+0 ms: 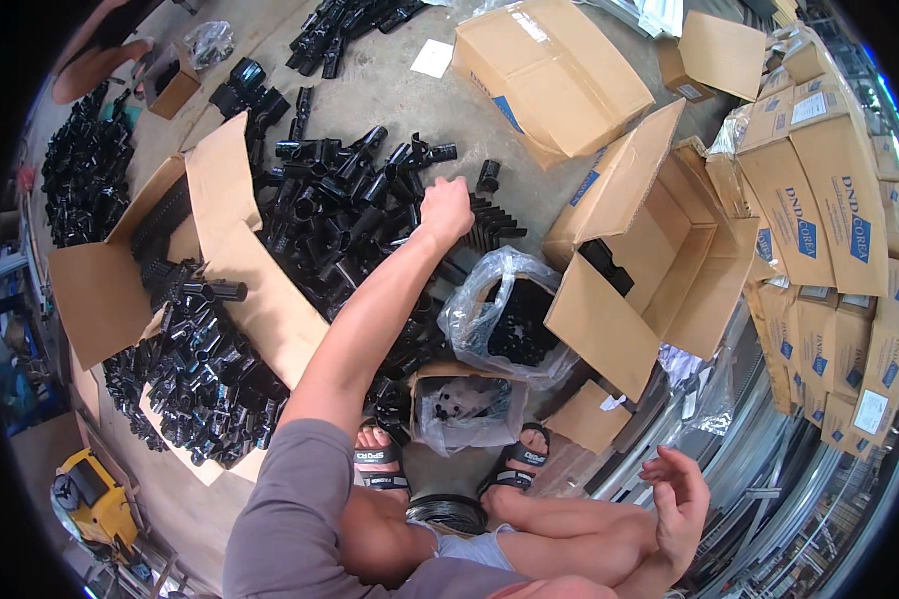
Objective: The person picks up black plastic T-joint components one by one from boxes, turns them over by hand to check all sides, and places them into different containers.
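Note:
My left hand (446, 208) reaches far forward onto a big heap of black plastic pipe fittings (340, 215) on the concrete floor. Its fingers curl down around one black fitting at the heap's right edge. My right hand (681, 499) hovers by my right knee at the lower right, fingers apart and holding nothing. A clear plastic bag of black parts (509, 319) lies just right of my left forearm. A small box lined with a plastic bag (466, 404) stands between my sandalled feet.
An open cardboard box (659, 250) with a few black parts lies to the right. Flattened cardboard (235, 230) carries more fittings on the left. Stacked cartons (829, 220) line the right side. Another person's arm (95, 65) shows at the upper left. A yellow tool (95, 504) sits at the lower left.

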